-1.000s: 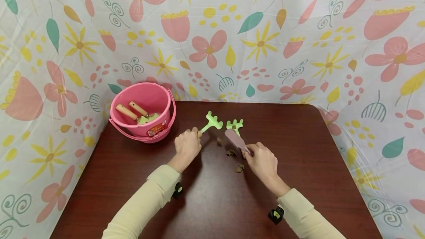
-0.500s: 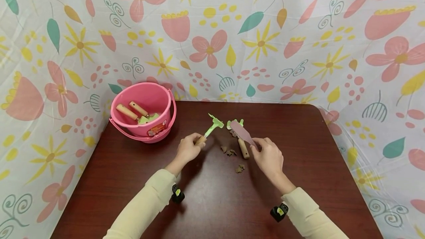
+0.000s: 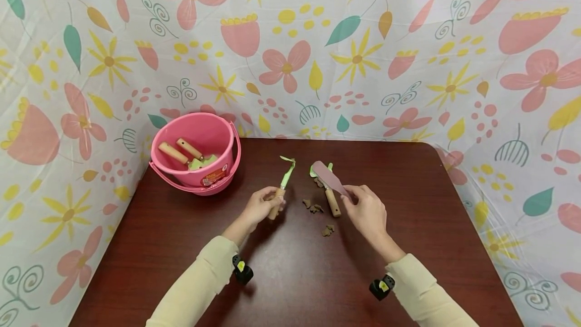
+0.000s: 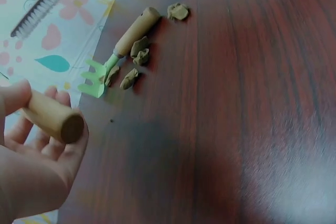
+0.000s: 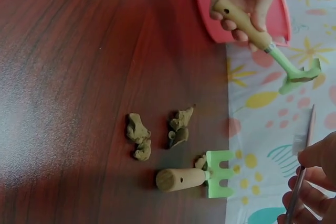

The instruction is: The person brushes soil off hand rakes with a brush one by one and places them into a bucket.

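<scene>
Left hand (image 3: 263, 205) gripped rake (image 3: 286, 181), right hand (image 3: 366, 213) pinched brush (image 3: 330, 177).
Both seemed light and stiff, best held by handle (image 5: 242, 22).

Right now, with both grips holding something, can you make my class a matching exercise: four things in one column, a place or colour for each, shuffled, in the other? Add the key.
Things
1. bucket
2. brush
3. held green tool
4. brown clumps

Places or colours
A. in the left grip
B. scattered on the tabletop
C. pink all over, apart from a label
D. in the right grip

Pairs: 1-C, 2-D, 3-A, 4-B
</scene>
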